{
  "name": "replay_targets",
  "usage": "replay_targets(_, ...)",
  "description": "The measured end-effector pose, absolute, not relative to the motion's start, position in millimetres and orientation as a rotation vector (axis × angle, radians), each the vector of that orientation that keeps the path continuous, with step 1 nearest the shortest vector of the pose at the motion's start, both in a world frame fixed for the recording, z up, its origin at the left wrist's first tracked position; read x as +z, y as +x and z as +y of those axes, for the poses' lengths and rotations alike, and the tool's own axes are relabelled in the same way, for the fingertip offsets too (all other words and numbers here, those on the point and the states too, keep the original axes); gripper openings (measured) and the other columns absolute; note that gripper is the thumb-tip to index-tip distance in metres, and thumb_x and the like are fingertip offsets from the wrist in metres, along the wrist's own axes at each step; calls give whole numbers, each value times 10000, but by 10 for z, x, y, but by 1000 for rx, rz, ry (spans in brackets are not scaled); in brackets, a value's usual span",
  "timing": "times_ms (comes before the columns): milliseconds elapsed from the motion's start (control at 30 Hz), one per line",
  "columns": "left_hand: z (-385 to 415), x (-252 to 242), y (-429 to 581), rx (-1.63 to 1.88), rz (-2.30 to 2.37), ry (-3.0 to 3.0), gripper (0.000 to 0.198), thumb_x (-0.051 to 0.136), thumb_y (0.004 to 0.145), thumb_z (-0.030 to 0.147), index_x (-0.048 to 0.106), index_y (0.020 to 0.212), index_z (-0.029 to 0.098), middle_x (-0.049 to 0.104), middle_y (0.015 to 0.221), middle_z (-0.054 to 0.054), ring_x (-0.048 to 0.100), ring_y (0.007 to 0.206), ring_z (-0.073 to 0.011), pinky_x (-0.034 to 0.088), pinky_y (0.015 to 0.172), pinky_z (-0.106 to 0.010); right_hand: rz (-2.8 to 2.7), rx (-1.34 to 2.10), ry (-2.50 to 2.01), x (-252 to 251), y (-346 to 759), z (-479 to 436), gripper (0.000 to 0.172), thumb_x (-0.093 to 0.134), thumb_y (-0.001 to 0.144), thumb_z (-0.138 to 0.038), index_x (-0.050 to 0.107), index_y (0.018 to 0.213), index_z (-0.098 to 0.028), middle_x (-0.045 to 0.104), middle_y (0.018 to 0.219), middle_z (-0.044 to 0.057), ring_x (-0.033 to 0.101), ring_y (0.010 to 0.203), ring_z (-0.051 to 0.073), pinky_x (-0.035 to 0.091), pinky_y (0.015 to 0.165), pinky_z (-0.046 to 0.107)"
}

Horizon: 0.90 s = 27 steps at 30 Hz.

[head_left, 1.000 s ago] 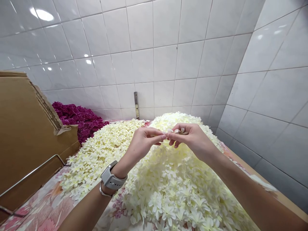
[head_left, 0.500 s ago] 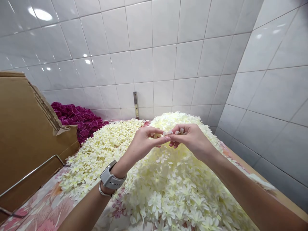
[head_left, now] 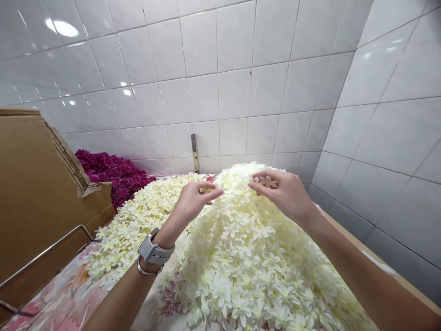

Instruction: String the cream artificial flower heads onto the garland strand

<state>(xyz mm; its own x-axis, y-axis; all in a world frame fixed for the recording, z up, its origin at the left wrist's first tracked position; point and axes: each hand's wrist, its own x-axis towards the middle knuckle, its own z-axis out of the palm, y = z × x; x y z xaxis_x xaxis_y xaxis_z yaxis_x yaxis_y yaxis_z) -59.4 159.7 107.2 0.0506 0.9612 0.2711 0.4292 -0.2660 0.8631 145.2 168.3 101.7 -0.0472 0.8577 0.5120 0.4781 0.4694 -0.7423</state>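
My left hand [head_left: 195, 200], with a pale watch and a bracelet at the wrist, is over the left edge of a tall heap of white flowers [head_left: 237, 257]. Its thumb and fingers are apart, with nothing visible between them. To the right, my right hand [head_left: 284, 192] is above the same heap, its fingers curled around a white flower [head_left: 268, 182] that shows between thumb and fingers. A gap separates the two hands. Beside the heap, at the left, lies a lower spread of small cream flowers [head_left: 138, 220].
Magenta flowers [head_left: 119, 172] lie at the back left by a cardboard box [head_left: 41, 184]. A metal wire bar [head_left: 44, 253] crosses in front of the box. Tiled walls [head_left: 237, 92] rise behind and at the right, and a metal strip [head_left: 195, 151] stands against the back one.
My hands, which met at the fingertips, have moved apart, the left one leftward and the right one rightward. The fingers of my left hand have opened.
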Motion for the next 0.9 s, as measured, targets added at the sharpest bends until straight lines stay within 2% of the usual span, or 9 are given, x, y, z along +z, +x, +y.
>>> replay_targets(67,1614,1077,-629,1166,1375,1727,298,652,707,391,719,847,137,685,1034,-120,655,801,-208,554,702,-332,-1751,259,-1153,1008,1452,1691,253,639,708,-399,649,849,-189,661,811,55,610,693,199,454,630,323)
replay_targets(167,1627,1085,-659,1228,1389,1678,256,599,750,287,705,926,134,670,1089,-115,659,833,-207,550,736,-339,-1827,84,-1078,991,1440,1702,229,579,766,-404,652,850,-205,649,998,65,587,910,237,432,789,390)
replay_targets(300,1631,1096,-699,1263,1372,1725,352,559,761,226,633,1095,145,671,1055,-93,655,815,-175,540,767,-337,-1853,-74,-1065,962,1429,1721,219,528,819,-382,656,752,-218,648,1040,51,526,1054,278,333,899,512)
replay_targets(367,1628,1095,-715,1271,1395,1752,455,606,735,250,561,1179,163,678,958,-79,658,764,-168,536,753,-343,-1842,-139,-1026,955,1417,1710,179,529,823,-325,645,748,-210,656,1010,57,533,1042,276,351,879,504)
replay_targets(433,1615,1094,-708,1327,1410,1717,490,665,690,281,536,1150,169,670,903,-68,659,733,-173,535,714,-340,-1843,-182,-925,960,1390,1672,134,520,825,-261,629,774,-201,661,964,65,561,990,250,400,845,447)
replay_targets(533,1562,1106,-635,1366,1284,1661,291,711,647,310,580,852,151,655,807,-43,647,752,-172,523,703,-307,-1923,-118,-785,974,1319,1577,113,508,842,-234,592,777,-195,654,847,55,598,828,185,458,735,331)
replay_targets(633,1468,1137,-520,1231,1151,1666,212,718,643,303,579,640,143,611,655,3,614,697,-141,503,720,-281,-2000,-35,-779,974,1245,1494,117,559,836,-281,559,766,-187,623,764,36,567,694,145,435,590,259)
replay_targets(733,1373,1169,-435,1122,1045,1666,196,668,703,314,624,623,141,599,627,5,592,676,-129,496,751,-287,-2024,-37,-777,967,1220,1467,163,594,819,-281,513,717,-184,586,713,21,510,619,121,384,524,233)
replay_targets(900,1295,1202,-423,1106,1007,1701,169,626,745,302,692,700,153,664,727,-26,610,756,-141,497,793,-278,-2049,18,-778,1000,1261,1462,201,539,859,-246,477,680,-180,550,666,0,466,576,98,366,525,219)
